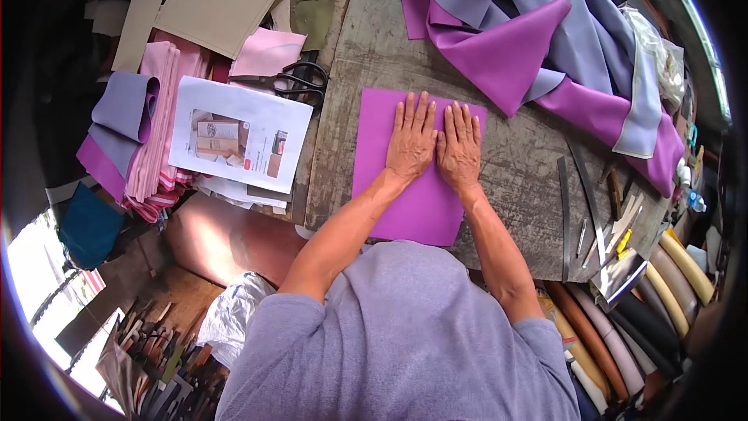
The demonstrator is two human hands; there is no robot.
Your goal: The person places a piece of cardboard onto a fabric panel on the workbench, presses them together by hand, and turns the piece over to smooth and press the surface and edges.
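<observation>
A purple rectangular sheet (413, 214), which looks like leather or a similar material, lies flat on the worn wooden table (514, 187). My left hand (411, 140) rests palm down on its upper middle, fingers stretched away from me. Beside it, my right hand (460, 144) lies flat near the sheet's right side, fingers extended too. The two hands almost touch at the thumbs. Neither holds anything. Whatever is directly under the palms is hidden.
Draped purple and grey material (506, 54) covers the table's far right. Black-handled scissors (300, 82) and a printed paper (241, 132) lie left. Metal rulers (564, 210), a yellow-handled tool (624, 240) and other tools sit right. Rolled materials (596, 335) stand below the table's right edge.
</observation>
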